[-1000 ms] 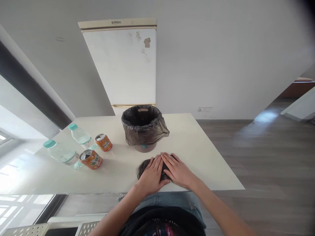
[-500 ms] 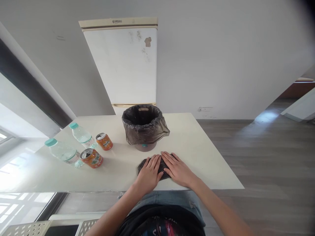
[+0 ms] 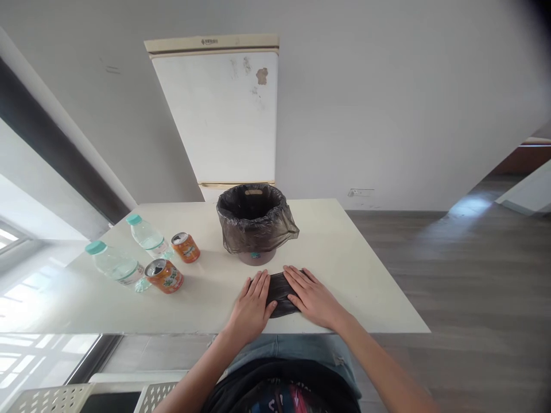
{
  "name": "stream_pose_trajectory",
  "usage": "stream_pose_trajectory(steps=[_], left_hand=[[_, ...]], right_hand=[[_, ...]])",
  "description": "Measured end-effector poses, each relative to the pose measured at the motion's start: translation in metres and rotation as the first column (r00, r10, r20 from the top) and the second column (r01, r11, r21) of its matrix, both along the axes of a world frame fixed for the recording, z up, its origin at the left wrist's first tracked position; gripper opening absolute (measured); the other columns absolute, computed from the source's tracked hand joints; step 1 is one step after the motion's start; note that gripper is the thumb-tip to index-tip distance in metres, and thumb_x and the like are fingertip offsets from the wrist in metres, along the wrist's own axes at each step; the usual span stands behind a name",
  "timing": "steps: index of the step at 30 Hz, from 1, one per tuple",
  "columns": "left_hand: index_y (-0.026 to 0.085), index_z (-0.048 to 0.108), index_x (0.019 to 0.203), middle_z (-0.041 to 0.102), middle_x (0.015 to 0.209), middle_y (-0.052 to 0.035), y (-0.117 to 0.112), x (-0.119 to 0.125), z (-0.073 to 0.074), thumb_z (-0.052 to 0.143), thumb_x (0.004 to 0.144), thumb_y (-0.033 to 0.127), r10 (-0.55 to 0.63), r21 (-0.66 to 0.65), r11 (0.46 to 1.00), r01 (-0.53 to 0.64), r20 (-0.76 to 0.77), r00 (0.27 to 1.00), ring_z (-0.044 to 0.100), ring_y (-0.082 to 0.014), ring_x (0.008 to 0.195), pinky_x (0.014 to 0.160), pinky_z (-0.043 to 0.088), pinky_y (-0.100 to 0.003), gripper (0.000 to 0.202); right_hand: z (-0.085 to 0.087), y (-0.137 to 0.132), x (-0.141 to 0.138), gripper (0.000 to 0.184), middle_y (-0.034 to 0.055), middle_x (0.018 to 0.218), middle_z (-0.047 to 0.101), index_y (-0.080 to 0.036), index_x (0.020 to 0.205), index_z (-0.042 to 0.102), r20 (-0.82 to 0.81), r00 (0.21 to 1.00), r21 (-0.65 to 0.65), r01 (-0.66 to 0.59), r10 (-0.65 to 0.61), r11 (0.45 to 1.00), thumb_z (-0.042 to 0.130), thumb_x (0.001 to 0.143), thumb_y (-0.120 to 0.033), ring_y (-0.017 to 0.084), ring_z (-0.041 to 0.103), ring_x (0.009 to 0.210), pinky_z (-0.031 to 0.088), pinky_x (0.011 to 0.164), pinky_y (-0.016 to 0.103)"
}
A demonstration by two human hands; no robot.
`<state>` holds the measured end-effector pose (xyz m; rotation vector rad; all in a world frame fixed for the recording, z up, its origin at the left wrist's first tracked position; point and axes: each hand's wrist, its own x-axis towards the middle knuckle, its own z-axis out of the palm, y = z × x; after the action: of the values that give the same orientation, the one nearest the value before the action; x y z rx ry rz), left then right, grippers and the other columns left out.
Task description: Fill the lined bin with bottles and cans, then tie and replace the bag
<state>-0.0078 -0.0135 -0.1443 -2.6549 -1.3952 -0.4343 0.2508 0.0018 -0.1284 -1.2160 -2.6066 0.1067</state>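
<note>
Working remotely, I had the left grip (image 3: pixel 251 307) and right grip (image 3: pixel 315 301) laid flat, pinching nothing, on black plastic (image 3: pixel 280 295) on the tabletop (image 3: pixel 365 292) before the lined bin (image 3: pixel 257 259), the plastic's middle seemingly flattened already, its covered ends perhaps left to smooth.

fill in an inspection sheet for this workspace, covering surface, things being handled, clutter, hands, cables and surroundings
Surface: pale tabletop, brightly lit at its left end
Things handled: black plastic, spread flat near the front edge
Clutter: two clear bottles with teal caps and two orange cans at left; bin with dark liner beyond the hands
Hands: left hand and right hand palm-down on the plastic
Cables: nothing seen
Surroundings: marked white refrigerator behind; grey floor at right
</note>
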Motion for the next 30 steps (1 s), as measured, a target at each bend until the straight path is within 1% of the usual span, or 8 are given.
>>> stream_pose_trajectory(steps=[6, 11, 14, 18, 20, 23, 27, 30], left_hand=[[0.015, 0.014, 0.169, 0.036, 0.168, -0.0154, -0.004, -0.010, 0.000, 0.036, 0.110, 0.044, 0.003, 0.001, 1.000, -0.003, -0.014, 1.000, 0.035, -0.0285, 0.156, 0.124, 0.037, -0.051, 0.069], [0.013, 0.017, 0.169, 0.037, 0.167, -0.0175, -0.001, -0.003, 0.006, 0.036, 0.109, 0.046, 0.068, -0.026, 0.997, -0.068, 0.012, 0.998, 0.030, -0.0349, 0.158, 0.123, 0.035, -0.059, 0.070], [0.012, 0.012, 0.169, 0.036, 0.168, -0.0188, -0.001, 0.014, 0.016, 0.034, 0.109, 0.039, 0.094, -0.002, 0.996, -0.094, 0.065, 0.993, 0.026, -0.0348, 0.159, 0.124, 0.034, -0.059, 0.070], [0.006, 0.016, 0.168, 0.029, 0.170, -0.0199, -0.006, 0.060, 0.024, 0.035, 0.108, 0.037, 0.029, 0.014, 0.999, -0.030, 0.076, 0.997, 0.021, -0.0353, 0.161, 0.128, 0.029, -0.056, 0.070], [0.004, 0.025, 0.165, 0.030, 0.170, -0.0202, -0.005, 0.085, 0.021, 0.035, 0.107, 0.037, -0.013, 0.012, 1.000, 0.013, 0.056, 0.998, 0.020, -0.0360, 0.161, 0.129, 0.025, -0.057, 0.068], [0.002, 0.033, 0.162, 0.036, 0.167, -0.0216, 0.005, 0.108, 0.013, 0.034, 0.107, 0.035, -0.058, 0.002, 0.998, 0.058, 0.038, 0.998, 0.025, -0.0359, 0.159, 0.129, 0.023, -0.057, 0.065], [0.006, 0.030, 0.164, 0.043, 0.164, -0.0199, 0.020, 0.110, -0.001, 0.034, 0.106, 0.036, -0.030, -0.027, 0.999, 0.032, 0.068, 0.997, 0.031, -0.0344, 0.157, 0.128, 0.026, -0.057, 0.065], [0.009, 0.027, 0.166, 0.038, 0.167, -0.0171, 0.021, 0.102, -0.008, 0.035, 0.106, 0.034, 0.016, -0.044, 0.999, -0.012, 0.076, 0.997, 0.030, -0.0341, 0.158, 0.127, 0.028, -0.056, 0.066]], right_hand=[[0.005, -0.002, -0.001, 0.069, 0.0077, 0.174, 0.023, -0.025, 0.170, -0.001, 0.000, 1.000, -0.011, 0.000, 0.000, 1.000, 0.033, 0.112, -0.041, 0.024, 0.026, 0.160, 0.030, 0.129, 0.052], [0.011, -0.006, 0.002, 0.071, 0.0062, 0.176, 0.010, -0.024, 0.168, -0.012, -0.088, 0.989, 0.060, 0.125, -0.119, 0.990, 0.029, 0.110, -0.029, 0.026, 0.012, 0.163, 0.022, 0.132, 0.053], [0.006, -0.004, 0.004, 0.069, 0.0064, 0.176, 0.016, -0.026, 0.169, -0.008, -0.155, 0.966, 0.074, 0.223, -0.209, 0.972, 0.025, 0.109, -0.023, 0.026, 0.015, 0.162, 0.023, 0.131, 0.055], [-0.009, 0.003, 0.006, 0.063, 0.0100, 0.173, 0.026, -0.024, 0.171, 0.008, -0.174, 0.924, 0.009, 0.348, -0.341, 0.937, 0.022, 0.110, -0.025, 0.027, 0.019, 0.162, 0.030, 0.127, 0.058], [-0.015, 0.006, 0.008, 0.062, 0.0110, 0.174, 0.026, -0.023, 0.170, 0.012, -0.138, 0.915, -0.012, 0.382, -0.380, 0.924, 0.023, 0.110, -0.029, 0.028, 0.017, 0.162, 0.033, 0.125, 0.058], [-0.022, 0.008, 0.012, 0.066, 0.0116, 0.175, 0.021, -0.021, 0.171, 0.008, -0.066, 0.924, 0.037, 0.380, -0.378, 0.924, 0.028, 0.109, -0.030, 0.029, 0.012, 0.163, 0.034, 0.124, 0.058], [-0.027, 0.009, 0.013, 0.066, 0.0107, 0.173, 0.026, -0.020, 0.171, 0.007, -0.004, 0.923, 0.068, 0.385, -0.386, 0.920, 0.026, 0.108, -0.028, 0.028, 0.019, 0.162, 0.033, 0.125, 0.057], [-0.029, 0.011, 0.010, 0.061, 0.0083, 0.171, 0.031, -0.023, 0.170, 0.013, -0.007, 0.916, 0.057, 0.401, -0.402, 0.914, 0.019, 0.110, -0.032, 0.028, 0.026, 0.160, 0.031, 0.125, 0.058]])
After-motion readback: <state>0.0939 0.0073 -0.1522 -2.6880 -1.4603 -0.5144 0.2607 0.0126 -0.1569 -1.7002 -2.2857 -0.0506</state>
